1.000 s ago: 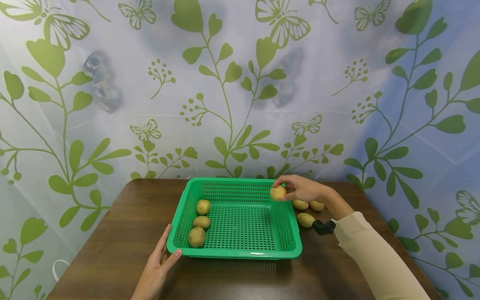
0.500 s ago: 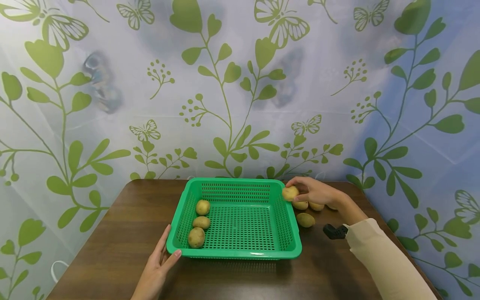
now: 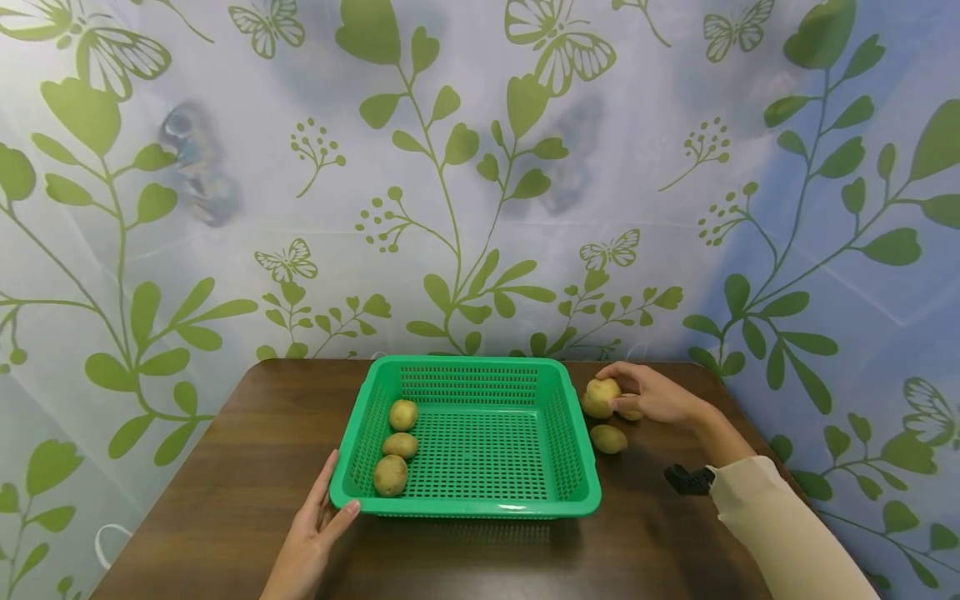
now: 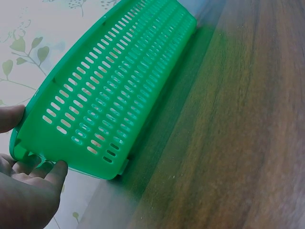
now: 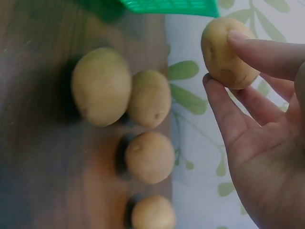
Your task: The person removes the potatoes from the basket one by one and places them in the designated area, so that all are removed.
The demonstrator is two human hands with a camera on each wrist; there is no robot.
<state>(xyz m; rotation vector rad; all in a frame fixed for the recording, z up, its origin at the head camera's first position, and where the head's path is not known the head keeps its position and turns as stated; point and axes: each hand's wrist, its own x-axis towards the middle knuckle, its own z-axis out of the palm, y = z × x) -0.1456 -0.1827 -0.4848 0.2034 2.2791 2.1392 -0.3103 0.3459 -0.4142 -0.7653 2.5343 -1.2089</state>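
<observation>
Head view, nearest to us: one left hand enters from the bottom edge, left of centre, its fingers and thumb gripping the near left corner of one green plastic basket; the left wrist view cuts this hand off at the frame's left edge. At lower right we see one beige sleeve, running out of frame, and by its cuff one black object that we cannot identify. Inside the basket, mid-frame, we count three potatoes along its left wall. Right of the basket, one right hand pinches one held potato between thumb and fingers. Beside it, the right wrist view gives us four loose potatoes, the lowest cut off by the bottom edge; from the head we make out only three, two partly covered. One brown wood-grain table bears everything. Farthest, one leaf-and-butterfly backdrop fills the upper frame, some butterflies blurred.
</observation>
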